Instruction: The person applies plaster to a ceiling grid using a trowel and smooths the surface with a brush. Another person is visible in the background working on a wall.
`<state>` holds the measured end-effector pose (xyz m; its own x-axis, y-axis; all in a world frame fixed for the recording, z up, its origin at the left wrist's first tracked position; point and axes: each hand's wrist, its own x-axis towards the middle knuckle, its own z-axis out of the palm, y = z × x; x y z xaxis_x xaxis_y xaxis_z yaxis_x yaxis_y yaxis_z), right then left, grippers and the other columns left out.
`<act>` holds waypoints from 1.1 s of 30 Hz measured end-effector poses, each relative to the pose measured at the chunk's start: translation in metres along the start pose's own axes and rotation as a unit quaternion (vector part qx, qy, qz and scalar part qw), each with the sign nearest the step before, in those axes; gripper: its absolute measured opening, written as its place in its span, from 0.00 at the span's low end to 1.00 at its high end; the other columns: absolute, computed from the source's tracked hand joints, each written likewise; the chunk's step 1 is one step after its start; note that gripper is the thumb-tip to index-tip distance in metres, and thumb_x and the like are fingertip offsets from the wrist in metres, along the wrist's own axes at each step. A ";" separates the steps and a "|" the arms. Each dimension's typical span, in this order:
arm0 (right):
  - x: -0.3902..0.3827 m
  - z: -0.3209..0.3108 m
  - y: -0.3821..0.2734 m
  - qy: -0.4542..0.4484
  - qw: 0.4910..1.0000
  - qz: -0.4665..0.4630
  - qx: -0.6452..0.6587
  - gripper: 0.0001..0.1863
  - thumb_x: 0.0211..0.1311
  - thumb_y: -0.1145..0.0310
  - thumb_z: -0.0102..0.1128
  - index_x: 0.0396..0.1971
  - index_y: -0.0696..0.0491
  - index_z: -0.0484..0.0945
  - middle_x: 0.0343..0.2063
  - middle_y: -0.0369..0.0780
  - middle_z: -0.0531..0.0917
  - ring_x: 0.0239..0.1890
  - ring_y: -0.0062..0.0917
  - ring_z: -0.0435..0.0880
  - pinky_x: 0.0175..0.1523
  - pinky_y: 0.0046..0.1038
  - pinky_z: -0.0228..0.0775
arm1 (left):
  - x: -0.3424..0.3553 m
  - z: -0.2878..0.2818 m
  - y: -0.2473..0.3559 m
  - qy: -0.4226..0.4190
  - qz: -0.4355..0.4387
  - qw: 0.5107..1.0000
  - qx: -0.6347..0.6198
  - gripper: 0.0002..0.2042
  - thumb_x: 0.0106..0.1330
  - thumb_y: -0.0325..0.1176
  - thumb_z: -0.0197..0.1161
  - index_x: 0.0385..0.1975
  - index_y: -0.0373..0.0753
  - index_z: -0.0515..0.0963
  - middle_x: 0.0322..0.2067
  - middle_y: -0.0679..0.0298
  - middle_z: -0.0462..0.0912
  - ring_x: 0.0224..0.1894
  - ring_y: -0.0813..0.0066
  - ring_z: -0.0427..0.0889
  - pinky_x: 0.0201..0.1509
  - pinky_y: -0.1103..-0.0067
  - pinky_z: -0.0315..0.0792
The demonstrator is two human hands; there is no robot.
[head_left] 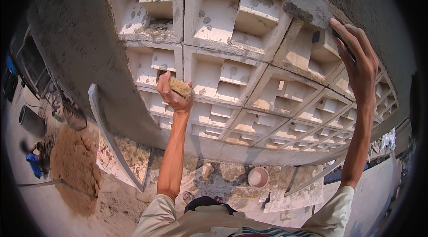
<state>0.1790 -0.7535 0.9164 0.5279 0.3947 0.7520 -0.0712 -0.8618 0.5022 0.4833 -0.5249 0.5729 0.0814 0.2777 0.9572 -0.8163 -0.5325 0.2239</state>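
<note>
Before me is a panel of pale concrete vent blocks [217, 54], square frames with stepped hollows, splotched with grey mortar. My left hand [177, 98] is closed around a brush [180, 87] with straw-coloured bristles, held against the blocks left of the middle. Higher up and to the right, my right hand [359, 58] is raised with curled fingers at the edge of a flat grey trowel [312, 4]. Dark mortar clings to the trowel's lower edge, which lies over a block's upper corner. Its handle is mostly hidden by my fingers.
Grey plaster [84, 36] surrounds the panel. Below stands a pinkish bucket [258, 177]. A curved pale plank [109, 134] leans at the left, beside a sand heap [76, 165]. Farther left are a dark bucket [31, 121] and a person in blue [34, 164].
</note>
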 end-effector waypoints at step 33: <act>0.049 0.014 -0.029 -0.035 0.999 -0.025 0.029 0.29 0.61 0.76 0.73 0.63 0.36 0.86 0.41 0.34 0.87 0.39 0.25 0.87 0.43 0.34 0.87 | -0.009 0.006 -0.015 0.002 -0.025 0.999 -0.045 0.34 0.68 0.42 0.74 0.67 0.30 0.67 0.57 0.47 0.77 0.55 0.48 0.77 0.57 0.56 0.74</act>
<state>0.2188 -0.7138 0.9323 0.5871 0.4164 0.6942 0.0051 -0.8595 0.5112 0.4980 -0.5245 0.5617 0.1212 0.3051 0.9446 -0.8592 -0.4443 0.2537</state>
